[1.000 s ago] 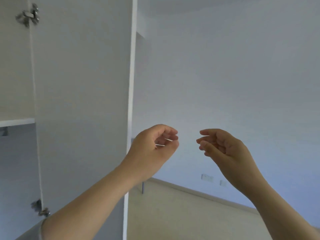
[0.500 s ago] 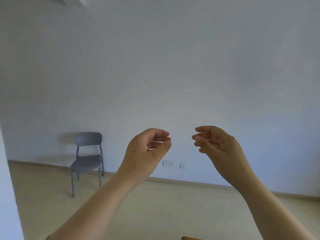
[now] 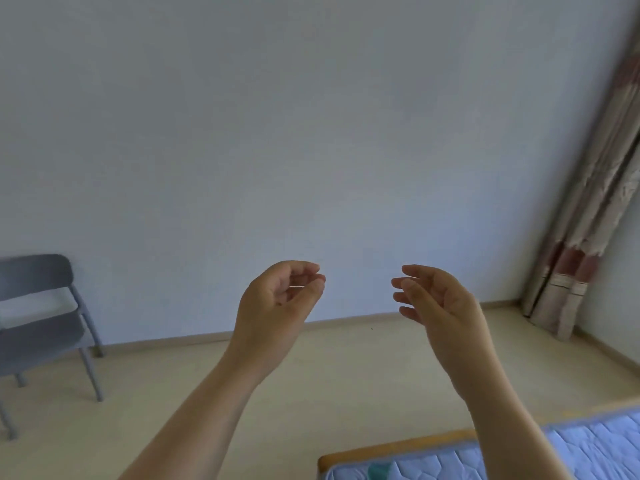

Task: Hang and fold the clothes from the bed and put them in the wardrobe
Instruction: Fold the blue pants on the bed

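Head view: your left hand (image 3: 277,306) is raised in front of you, fingers loosely curled with the thumb close to the fingertips, nothing in it. Your right hand (image 3: 440,306) is up at about the same height, to its right with a clear gap between them. Its palm is turned toward the left one and its fingers are relaxed and slightly bent, also holding nothing. Both forearms are bare and come up from the bottom edge. The bed (image 3: 398,448) corner shows below and right of your right hand, partly behind your right forearm: orange-brown frame edge, pale blue quilted mattress (image 3: 606,445). A small teal patch (image 3: 381,471) sits on the mattress at the bottom edge, below the gap between your hands; can't tell if it's clothing. A grey chair (image 3: 41,323) stands well left of your left hand on the beige floor (image 3: 346,375), near the wall. The plain pale wall (image 3: 311,133) is behind both hands. A patterned curtain (image 3: 588,202) hangs far right of your right hand, down to the floor.
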A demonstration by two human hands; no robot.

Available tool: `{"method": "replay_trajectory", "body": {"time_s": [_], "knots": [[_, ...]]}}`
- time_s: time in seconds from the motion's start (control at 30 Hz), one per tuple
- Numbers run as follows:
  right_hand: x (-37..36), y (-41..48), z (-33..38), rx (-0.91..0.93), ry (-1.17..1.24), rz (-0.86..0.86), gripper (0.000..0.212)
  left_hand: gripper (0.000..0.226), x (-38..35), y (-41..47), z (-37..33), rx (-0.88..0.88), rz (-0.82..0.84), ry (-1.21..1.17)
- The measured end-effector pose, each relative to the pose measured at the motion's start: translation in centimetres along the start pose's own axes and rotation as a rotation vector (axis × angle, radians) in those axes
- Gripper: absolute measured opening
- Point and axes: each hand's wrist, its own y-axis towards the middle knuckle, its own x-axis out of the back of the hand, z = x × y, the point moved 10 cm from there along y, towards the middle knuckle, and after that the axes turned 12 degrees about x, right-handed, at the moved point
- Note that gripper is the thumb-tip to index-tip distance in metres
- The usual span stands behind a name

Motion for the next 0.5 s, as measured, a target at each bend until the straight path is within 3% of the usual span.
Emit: {"method": "replay_trajectory", "body": {"time_s": [0.17,0.5], "knots": [[0.2,2.7,-7.7,-0.083,0.035,-0.126,0.017,0.012,-3.2,6.7,5.2,0.095,0.036,-0.039],[-2.7,10.8,-19.2,-0.211,0.025,-0.159,0.014,0.028,-7.8,20.3,11.3,0.201,0.145,-0.014]]}}
